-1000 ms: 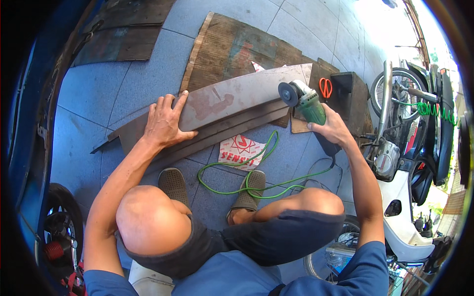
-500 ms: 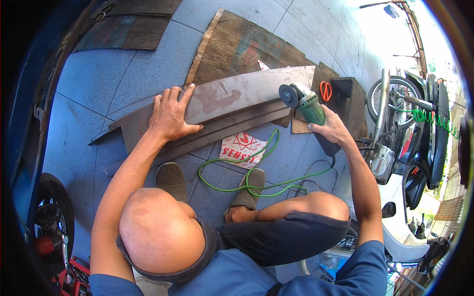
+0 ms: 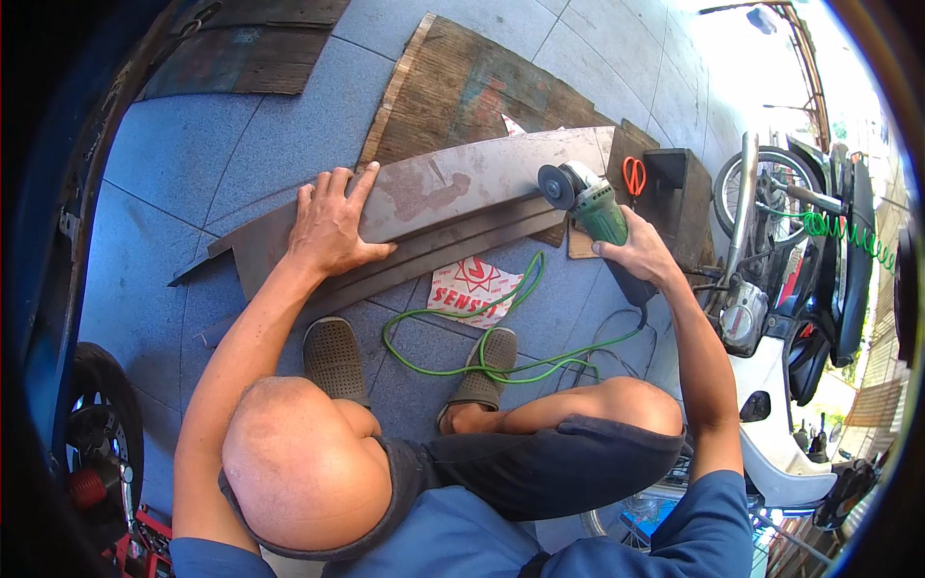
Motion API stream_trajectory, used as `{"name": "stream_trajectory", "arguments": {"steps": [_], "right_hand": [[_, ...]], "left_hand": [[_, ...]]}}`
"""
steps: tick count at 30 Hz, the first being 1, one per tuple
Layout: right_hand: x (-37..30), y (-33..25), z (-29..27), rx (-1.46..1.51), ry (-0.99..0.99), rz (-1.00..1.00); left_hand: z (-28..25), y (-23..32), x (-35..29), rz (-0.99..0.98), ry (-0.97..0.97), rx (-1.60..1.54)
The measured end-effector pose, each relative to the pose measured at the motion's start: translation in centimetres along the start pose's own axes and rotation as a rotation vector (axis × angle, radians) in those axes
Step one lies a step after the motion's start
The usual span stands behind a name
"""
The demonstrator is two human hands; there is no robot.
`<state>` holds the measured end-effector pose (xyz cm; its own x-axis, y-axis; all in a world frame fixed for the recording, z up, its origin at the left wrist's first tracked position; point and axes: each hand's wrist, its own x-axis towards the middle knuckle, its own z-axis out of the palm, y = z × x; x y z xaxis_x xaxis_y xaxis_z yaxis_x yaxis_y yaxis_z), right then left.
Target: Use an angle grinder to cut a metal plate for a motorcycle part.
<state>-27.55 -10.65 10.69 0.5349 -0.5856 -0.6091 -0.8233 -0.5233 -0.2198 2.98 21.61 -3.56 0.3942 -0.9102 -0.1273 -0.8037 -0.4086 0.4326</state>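
Green grinder (image 3: pixel 601 218), right hand (image 3: pixel 644 250) gripping, left (image 3: pixel 330 228) splayed

Daylight poured in from the upper right, bleaching the far tiled floor (image 3: pixel 674 53); shade softened the foreground, the angle grinder (image 3: pixel 601 214) appeared crisp, and fisheye distortion curved the blackened edges.

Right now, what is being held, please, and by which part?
The right hand holds the angle grinder by its body; the left hand rests on the metal piece.

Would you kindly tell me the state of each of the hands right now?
Left hand: open, spread on the metal piece.
Right hand: closed, holding the grinder.
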Motion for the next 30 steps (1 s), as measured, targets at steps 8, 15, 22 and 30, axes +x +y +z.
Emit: {"name": "stream_trajectory", "arguments": {"steps": [8,15,22,30], "right_hand": [[0.13,0.01,-0.41,-0.025,-0.028,0.036],[0.13,-0.01,-0.45,-0.031,-0.020,0.008],[0.32,-0.81,-0.71,-0.061,-0.019,0.028],[0.44,-0.50,-0.42,-0.061,-0.004,0.011]], "left_hand": [[0.23,-0.13,0.03,0.011,0.015,0.001],[0.11,0.00,0.00,0.007,0.018,-0.010],[0.13,-0.07,-0.04,0.001,0.008,-0.018],[0.09,-0.18,-0.09,0.017,0.022,-0.020]]}}
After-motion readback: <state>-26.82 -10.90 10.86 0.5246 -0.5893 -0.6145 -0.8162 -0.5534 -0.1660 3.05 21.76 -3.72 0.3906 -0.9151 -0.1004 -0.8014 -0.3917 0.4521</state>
